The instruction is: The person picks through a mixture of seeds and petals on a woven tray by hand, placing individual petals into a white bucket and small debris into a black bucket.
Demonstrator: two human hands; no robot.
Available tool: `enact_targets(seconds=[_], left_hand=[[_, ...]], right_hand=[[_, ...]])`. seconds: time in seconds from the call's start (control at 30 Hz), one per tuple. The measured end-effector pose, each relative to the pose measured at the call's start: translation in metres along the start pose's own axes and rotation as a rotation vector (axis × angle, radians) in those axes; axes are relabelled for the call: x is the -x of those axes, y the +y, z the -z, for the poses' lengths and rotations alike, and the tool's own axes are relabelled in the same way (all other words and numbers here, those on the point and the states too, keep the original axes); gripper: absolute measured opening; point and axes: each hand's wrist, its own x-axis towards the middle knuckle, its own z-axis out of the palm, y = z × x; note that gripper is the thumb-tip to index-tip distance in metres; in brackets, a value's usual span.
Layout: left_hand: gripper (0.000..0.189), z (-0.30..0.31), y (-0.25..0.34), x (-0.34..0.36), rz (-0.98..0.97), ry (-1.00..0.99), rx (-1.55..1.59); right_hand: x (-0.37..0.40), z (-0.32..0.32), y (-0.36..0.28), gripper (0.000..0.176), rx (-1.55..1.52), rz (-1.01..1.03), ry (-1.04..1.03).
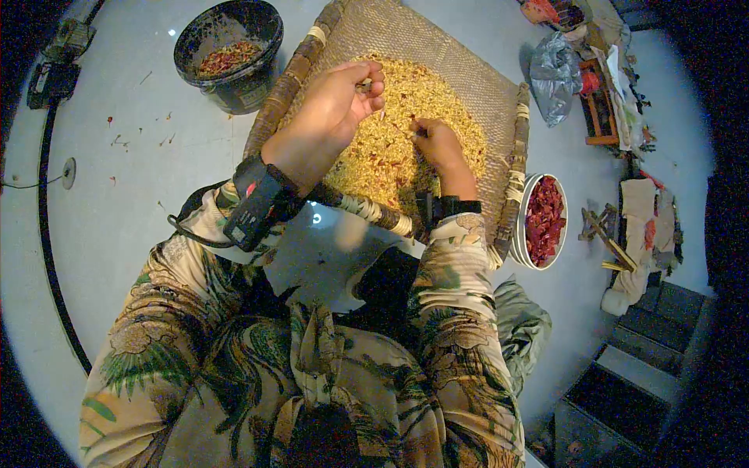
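A heap of yellow seeds (390, 148) flecked with red lay on a woven tray (468, 70). The right hand (438, 145) rested on it, fingers (419, 129) drawn narrow with their tips in the seeds; whether they gripped anything could not be told. The left hand (331, 105) hovered above the heap, pinching a small piece (365, 86). A black bucket (228, 54) stood beyond the tray, and a white bowl (541, 222) stood beside it.

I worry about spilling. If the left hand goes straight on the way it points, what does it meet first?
Most likely the seeds heaped on the tray, just beyond the left hand. It looks raised above them, but depth is unclear.
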Motion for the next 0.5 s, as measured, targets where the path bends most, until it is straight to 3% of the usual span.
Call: enact_targets(seconds=[0.1,0.2,0.3,0.4,0.5], left_hand=[[0.017,0.002,0.000,0.001,-0.039,-0.047,-0.076],[0.017,0.021,-0.017,-0.019,-0.074,-0.183,-0.056],[0.015,0.020,-0.019,-0.025,0.086,-0.088,0.289],[0.018,0.025,-0.024,-0.029,0.091,-0.133,0.336],[0.022,0.014,-0.009,-0.007,-0.074,-0.147,-0.049]], right_hand=[[-0.001,0.008,-0.007,0.023,0.077,-0.148,-0.079],[0.001,0.019,-0.006,0.021,0.144,-0.204,-0.021],[0.008,0.028,0.002,0.023,0.046,-0.156,0.074],[0.007,0.031,0.044,0.026,-0.179,-0.235,0.123],[0.018,0.038,0.065,0.030,-0.066,-0.403,0.109]])
